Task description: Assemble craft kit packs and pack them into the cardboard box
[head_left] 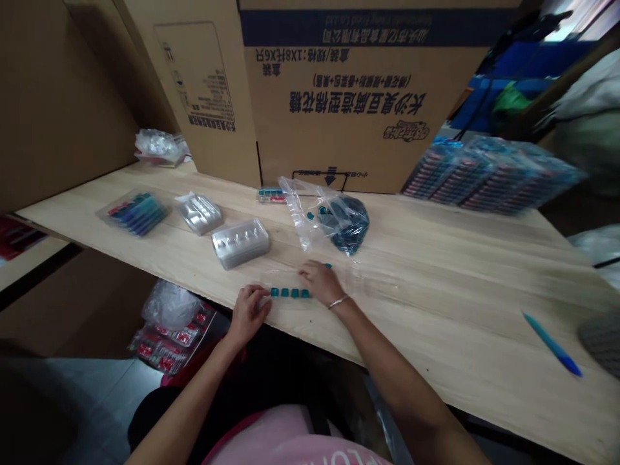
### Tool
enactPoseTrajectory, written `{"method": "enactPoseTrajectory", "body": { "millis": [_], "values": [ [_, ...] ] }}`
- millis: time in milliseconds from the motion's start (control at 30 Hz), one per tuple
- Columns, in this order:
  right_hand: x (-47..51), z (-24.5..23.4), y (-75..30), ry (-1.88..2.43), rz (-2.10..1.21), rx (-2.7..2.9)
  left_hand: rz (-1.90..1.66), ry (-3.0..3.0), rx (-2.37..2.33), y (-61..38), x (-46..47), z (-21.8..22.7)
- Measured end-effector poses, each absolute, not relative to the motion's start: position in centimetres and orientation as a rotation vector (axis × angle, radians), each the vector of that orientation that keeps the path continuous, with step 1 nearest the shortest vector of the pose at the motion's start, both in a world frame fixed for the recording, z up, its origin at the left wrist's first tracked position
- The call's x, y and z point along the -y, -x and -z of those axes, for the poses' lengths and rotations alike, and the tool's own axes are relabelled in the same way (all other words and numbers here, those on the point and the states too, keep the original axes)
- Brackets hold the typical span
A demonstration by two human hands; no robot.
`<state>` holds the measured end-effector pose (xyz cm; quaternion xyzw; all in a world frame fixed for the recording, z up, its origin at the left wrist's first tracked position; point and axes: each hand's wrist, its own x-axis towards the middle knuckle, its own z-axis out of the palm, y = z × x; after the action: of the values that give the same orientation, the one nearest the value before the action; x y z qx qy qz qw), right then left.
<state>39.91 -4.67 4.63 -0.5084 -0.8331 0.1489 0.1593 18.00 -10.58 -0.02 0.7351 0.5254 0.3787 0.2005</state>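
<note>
Cardboard carton [349, 97] towering over everything at top centre, its blue-and-black print upside down, and it stands right at the back edge of a long pale wooden table [436, 303] running across the frame. Upper right, a big shrink-wrapped stack of packs [489, 177] sits against the carton, blurred but showing blue and red. Down on the floor at lower left, red packs [167, 349] lie beside a crumpled plastic bag [169, 305]. Moving along the tabletop, a loose plastic bag [320, 216] is slumped at the centre with dark teal pieces [349, 223] bunched inside it. To its left are two clear plastic trays [240, 243], then a wrapped pack of blue and teal items [134, 213] further out. A blue pen [552, 343] lies over at the right. And now to the action: a short row of small teal pieces [290, 292] sits near the front edge, right between the hands. Left hand [248, 315] is curled at the row's left end, fingers just beside it. Right hand [320, 283], bracelet on the wrist, is arched just above the row's right end, fingers angled down at the wood. Are they pinching anything? Can't tell from here!
</note>
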Motion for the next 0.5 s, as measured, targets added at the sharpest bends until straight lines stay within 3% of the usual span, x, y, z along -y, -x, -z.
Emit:
{"method": "enactPoseTrajectory", "body": {
  "millis": [100, 167, 400, 500],
  "values": [
    [4.4, -4.2, -44.2, 1.826, -0.385, 2.208, -1.079, -2.062, -1.447, -17.9, 10.6, 0.2],
    [4.6, -3.6, -45.9, 1.847, -0.439, 2.193, -1.115, -2.039, -1.465, -17.9, 10.8, -0.1],
    [8.3, -3.6, -43.9, 1.338, -1.056, 1.743, -1.224, -1.567, -1.397, -22.6, 13.5, -3.2],
    [10.5, -4.2, -41.1, 1.248, -1.133, 1.741, -1.199, -1.283, -1.225, -24.6, 14.1, -3.4]
  ]
}}
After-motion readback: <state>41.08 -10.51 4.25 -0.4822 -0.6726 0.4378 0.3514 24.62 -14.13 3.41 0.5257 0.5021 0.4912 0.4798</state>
